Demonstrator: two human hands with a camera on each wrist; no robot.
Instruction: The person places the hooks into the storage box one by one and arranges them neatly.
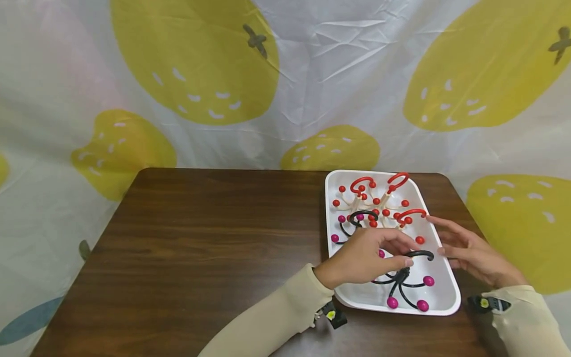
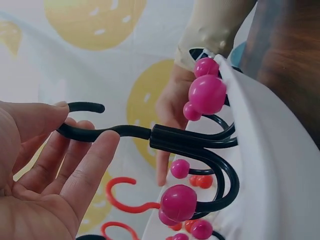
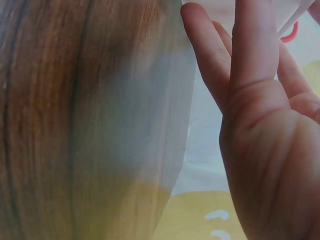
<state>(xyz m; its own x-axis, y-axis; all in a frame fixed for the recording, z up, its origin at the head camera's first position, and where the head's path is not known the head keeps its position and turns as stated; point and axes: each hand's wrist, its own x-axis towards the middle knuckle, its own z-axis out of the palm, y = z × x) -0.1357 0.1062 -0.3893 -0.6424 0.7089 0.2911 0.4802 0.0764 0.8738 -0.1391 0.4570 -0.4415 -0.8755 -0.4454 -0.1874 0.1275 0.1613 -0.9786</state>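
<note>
My left hand (image 1: 363, 255) is over the front half of a white tray (image 1: 441, 300). Its thumb and fingers pinch the hooked handle of a black head massager (image 2: 172, 137) with magenta ball tips, whose legs spread downward at the tray's near end. My right hand (image 1: 479, 255) is at the tray's right edge, fingers extended and fingertips at the rim. Behind the left hand lies another black head massager (image 1: 363, 213) with magenta balls, partly hidden. Toward the back are several red-handled head massagers (image 1: 398, 183) with pale legs and red ball tips.
The tray stands on the right part of a dark brown wooden table (image 1: 200, 248). A white curtain (image 1: 294, 64) with large yellow fruit prints hangs right behind the table. Tray walls rise around the massagers.
</note>
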